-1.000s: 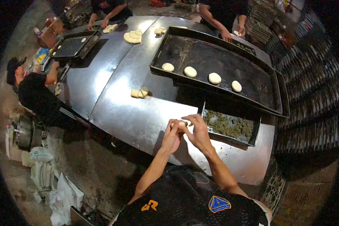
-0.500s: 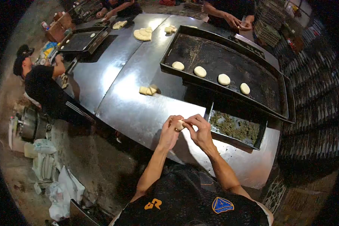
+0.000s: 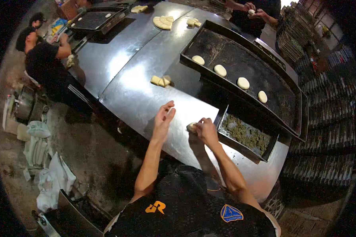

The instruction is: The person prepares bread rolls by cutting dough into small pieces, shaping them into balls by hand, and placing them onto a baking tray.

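Observation:
My right hand (image 3: pixel 205 131) holds a small dough ball (image 3: pixel 192 127) between its fingertips, low over the metal table (image 3: pixel 122 94). To its left, my left hand (image 3: pixel 162 120) is raised over the table with thumb and fingers apart and nothing in it. Cut dough pieces (image 3: pixel 161 81) lie beyond my left hand. Right of my right hand is a metal tray of crumbly green-brown filling (image 3: pixel 245 134). Behind it stands a large black baking tray (image 3: pixel 241 51) with several flattened dough rounds (image 3: pixel 243 83) along its near side.
Across the table a co-worker's hands (image 3: pixel 257 12) hold a dough piece. Another person (image 3: pixel 47 59) works at the left edge. A second baking tray (image 3: pixel 95 21) and a cut dough disc (image 3: pixel 163 22) sit at the far side. Stacked trays (image 3: pixel 324 118) stand at right.
My hands have separated. The left has moved left and opened, letting go of the dough; the right keeps the dough ball. The camera view has shifted slightly.

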Available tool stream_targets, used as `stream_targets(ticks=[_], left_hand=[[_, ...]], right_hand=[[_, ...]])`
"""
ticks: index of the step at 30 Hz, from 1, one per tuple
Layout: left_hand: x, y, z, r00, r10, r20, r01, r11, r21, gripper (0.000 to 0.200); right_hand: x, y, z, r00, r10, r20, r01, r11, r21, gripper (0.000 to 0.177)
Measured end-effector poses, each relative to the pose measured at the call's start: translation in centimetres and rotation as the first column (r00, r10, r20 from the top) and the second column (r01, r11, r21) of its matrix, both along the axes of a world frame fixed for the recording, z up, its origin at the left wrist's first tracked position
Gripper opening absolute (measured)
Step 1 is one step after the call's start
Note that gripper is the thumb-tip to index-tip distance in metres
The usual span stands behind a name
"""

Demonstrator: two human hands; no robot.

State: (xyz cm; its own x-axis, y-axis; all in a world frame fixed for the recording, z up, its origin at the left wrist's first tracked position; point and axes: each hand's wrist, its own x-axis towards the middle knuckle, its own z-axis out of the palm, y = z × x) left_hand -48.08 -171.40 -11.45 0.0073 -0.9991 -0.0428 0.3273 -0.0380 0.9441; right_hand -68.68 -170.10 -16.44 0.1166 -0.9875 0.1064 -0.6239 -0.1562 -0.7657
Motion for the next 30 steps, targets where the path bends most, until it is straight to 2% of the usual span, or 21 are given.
stream_targets(ticks=[1,2,3,5,6,7,9,11,14,16,17,18,19,20,21,23,26,27,28,29,30], left_hand=[[0.9,0.6,-0.1,1.0,0.021,0.022,-0.022,1.0,0.021,0.037],[1.8,1.2,-0.3,0.998,0.041,0.048,-0.043,0.998,0.041,0.038],[2.4,1.5,-0.4,0.998,0.044,0.046,-0.046,0.998,0.044,0.038],[3.6,2.8,-0.7,0.991,0.13,0.024,-0.132,0.987,0.095,0.041],[4.3,3.2,-1.4,0.988,0.147,0.037,-0.151,0.982,0.113,0.042],[4.6,3.7,-1.7,0.987,0.157,0.039,-0.16,0.981,0.109,0.042],[5.2,3.8,-1.7,0.977,0.204,0.055,-0.21,0.966,0.148,0.041],[5.9,2.7,-1.8,0.973,0.217,0.083,-0.228,0.96,0.164,0.042],[6.9,-1.7,-2.2,0.969,0.144,0.199,-0.184,0.962,0.201,0.05],[7.7,-7.1,-3.6,0.936,0.075,0.344,-0.154,0.966,0.208,0.06],[7.9,-8.7,-4.7,0.938,0.055,0.341,-0.126,0.974,0.19,0.06],[7.9,-10.8,-5.4,0.878,0.13,0.46,-0.245,0.949,0.198,0.054],[7.6,-13.3,-6.1,0.799,0.192,0.569,-0.354,0.916,0.188,0.049],[8.1,-15.6,-8.1,0.652,0.174,0.738,-0.402,0.905,0.141,0.047],[8.4,-17.4,-9.6,0.469,0.159,0.869,-0.438,0.896,0.073,0.046],[7.3,-19.5,-9.6,0.228,0.143,0.963,-0.545,0.838,0.005,0.044],[8.7,-21.7,-13.3,0.618,0.312,0.722,-0.335,0.935,-0.117,0.041],[8.8,-22.0,-14.0,0.76,0.308,0.573,-0.248,0.951,-0.183,0.041],[8.3,-21.6,-13.3,0.752,0.386,0.535,-0.273,0.92,-0.28,0.038],[8.1,-21.0,-12.6,0.837,0.367,0.406,-0.294,0.927,-0.233,0.039],[8.2,-19.8,-11.4,0.802,0.379,0.461,-0.331,0.925,-0.185,0.039]], right_hand=[[0.1,-0.4,4.1,0.968,0.049,-0.246,-0.069,0.995,-0.075,0.028],[0.3,-1.3,7.0,0.961,0.014,-0.277,-0.083,0.968,-0.238,0.03],[0.3,-2.6,9.8,0.952,-0.022,-0.306,-0.109,0.909,-0.403,0.033],[1.6,-4.1,13.9,0.969,-0.179,-0.169,0.107,0.923,-0.37,0.038],[2.3,-4.7,14.0,0.951,-0.253,-0.179,0.167,0.904,-0.393,0.044],[3.4,-5.0,11.7,0.953,-0.245,-0.176,0.159,0.905,-0.395,0.044],[6.0,-5.4,2.4,0.78,-0.397,-0.484,0.127,0.857,-0.499,0.046],[7.0,-5.1,-3.2,0.855,-0.114,-0.505,-0.014,0.97,-0.243,0.045],[7.2,-5.2,-2.2,0.894,-0.017,-0.447,-0.077,0.979,-0.191,0.044],[6.6,-5.4,-2.5,0.909,-0.028,-0.415,-0.074,0.971,-0.228,0.043],[5.9,-5.0,-2.7,0.919,-0.016,-0.393,-0.088,0.965,-0.246,0.042],[5.3,-4.1,-2.4,0.888,-0.005,-0.459,-0.079,0.984,-0.163,0.04],[4.6,-2.8,-1.9,0.892,0.064,-0.448,-0.045,0.998,0.054,0.04],[3.5,-1.2,-0.1,0.868,0.128,-0.481,-0.085,0.99,0.109,0.038],[1.7,-1.1,-2.5,0.792,0.244,-0.559,-0.191,0.97,0.153,0.034],[-1.0,1.0,0.8,0.93,0.247,-0.273,-0.193,0.959,0.208,0.031],[-6.4,1.9,6.1,0.956,0.279,0.088,-0.292,0.923,0.25,0.037],[-8.5,2.8,9.1,0.987,0.103,0.124,-0.127,0.971,0.204,0.039],[-10.1,3.1,13.0,0.987,-0.052,0.153,0.014,0.971,0.237,0.035],[-13.2,2.7,12.7,0.971,-0.17,0.17,0.15,0.981,0.125,0.034],[-15.7,2.3,13.6,0.921,-0.248,0.301,0.253,0.967,0.021,0.034]])
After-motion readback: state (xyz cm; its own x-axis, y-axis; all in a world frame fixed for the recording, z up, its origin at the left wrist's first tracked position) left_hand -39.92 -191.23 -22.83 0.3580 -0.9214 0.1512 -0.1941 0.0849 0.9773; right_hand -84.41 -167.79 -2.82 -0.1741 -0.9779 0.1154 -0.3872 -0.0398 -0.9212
